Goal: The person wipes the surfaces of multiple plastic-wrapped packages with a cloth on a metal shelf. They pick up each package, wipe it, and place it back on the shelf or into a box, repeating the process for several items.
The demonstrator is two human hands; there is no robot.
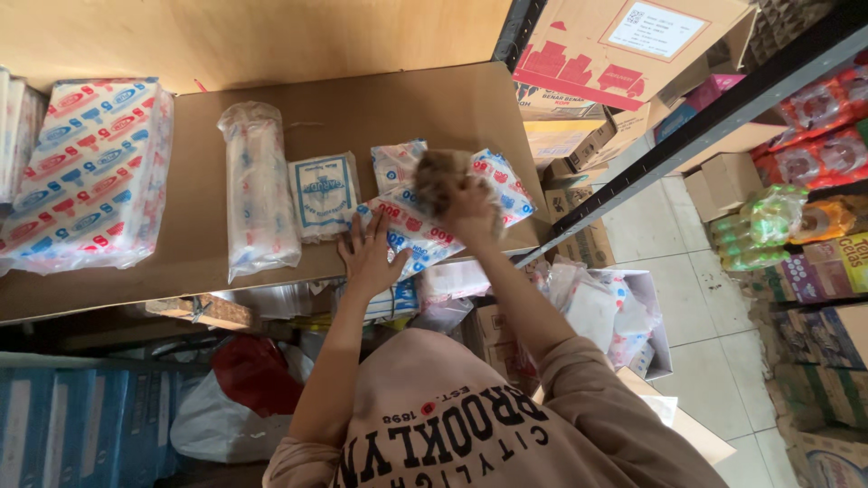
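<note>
The left hand (369,256) is lying flat with fingers spread, pressing on the near edge of a printed plastic packet (411,233) that is resting at the front of the brown shelf board (199,190). The right hand (470,210) is closing around the far end of the same packet stack; whatever it is pinching is blurring into a brownish smear, so the exact grip is hard to read.

Just left of the packets a white packet with a blue print (324,194) is lying flat, then a long clear plastic sleeve (258,185), and at the far left a large bundle of red-and-blue printed packs (90,172) is sitting on the board. To the right, cardboard cartons (624,45) are stacking up beside a dark metal shelf rail (687,136), with bottled goods (768,221) beyond it.

The packets are overhanging the shelf's front edge, so they could be sliding off onto the clutter below if the flat hand is easing up. Slippery film is adding to that risk.

Below the board, bags and boxes are mostly hiding behind the person's sleeve and shoulder.
</note>
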